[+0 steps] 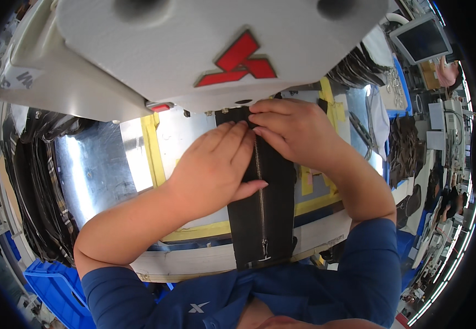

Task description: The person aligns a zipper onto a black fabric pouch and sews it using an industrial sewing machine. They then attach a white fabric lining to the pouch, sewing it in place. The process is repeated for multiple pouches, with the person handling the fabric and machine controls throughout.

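A black fabric strip with a metal zipper [263, 214] lies lengthwise on the shiny metal table [92, 170] and runs up under the white sewing machine head [194, 49]. My left hand [216, 167] lies flat on the strip, left of the zipper teeth, fingers together. Just below the machine head, my right hand [295, 129] presses the strip's upper part, fingertips touching those of the left. The zipper pull [264, 249] sits near the strip's lower end at the table edge.
Yellow tape lines [153, 151] mark the table around the work. A stack of dark fabric pieces [35, 181] lies at the left, more dark pieces [402, 148] at the right. A blue crate [57, 288] stands lower left. A monitor [421, 38] hangs upper right.
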Available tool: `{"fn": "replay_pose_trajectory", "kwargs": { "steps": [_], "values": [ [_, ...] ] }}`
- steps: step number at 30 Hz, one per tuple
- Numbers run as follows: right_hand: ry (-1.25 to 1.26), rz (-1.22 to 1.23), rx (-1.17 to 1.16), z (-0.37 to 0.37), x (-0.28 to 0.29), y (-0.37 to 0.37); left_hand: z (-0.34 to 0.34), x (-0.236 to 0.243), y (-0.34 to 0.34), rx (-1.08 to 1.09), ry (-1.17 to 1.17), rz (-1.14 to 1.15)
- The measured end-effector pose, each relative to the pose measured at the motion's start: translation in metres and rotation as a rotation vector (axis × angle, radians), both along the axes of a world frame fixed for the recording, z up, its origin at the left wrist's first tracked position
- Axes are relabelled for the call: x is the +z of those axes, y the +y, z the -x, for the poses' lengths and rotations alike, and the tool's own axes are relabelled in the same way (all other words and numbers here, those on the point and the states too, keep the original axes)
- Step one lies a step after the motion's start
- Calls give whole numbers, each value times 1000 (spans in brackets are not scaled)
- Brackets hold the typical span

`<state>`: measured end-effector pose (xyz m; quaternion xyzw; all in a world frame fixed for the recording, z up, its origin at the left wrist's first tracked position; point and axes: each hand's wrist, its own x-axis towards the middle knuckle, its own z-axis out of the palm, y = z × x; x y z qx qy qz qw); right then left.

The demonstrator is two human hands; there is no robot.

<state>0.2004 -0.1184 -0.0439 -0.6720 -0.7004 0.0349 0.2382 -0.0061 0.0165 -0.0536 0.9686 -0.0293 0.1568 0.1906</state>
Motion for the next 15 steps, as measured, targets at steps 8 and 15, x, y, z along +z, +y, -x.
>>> {"fn": "replay_pose_trajectory", "kwargs": {
  "steps": [8,15],
  "values": [
    [-20,-38,27,2,-5,-2,-5,5,7,17,98,-26],
    [-2,124,59,-2,11,-4,-3,16,6,86,159,-99]
  ]
}}
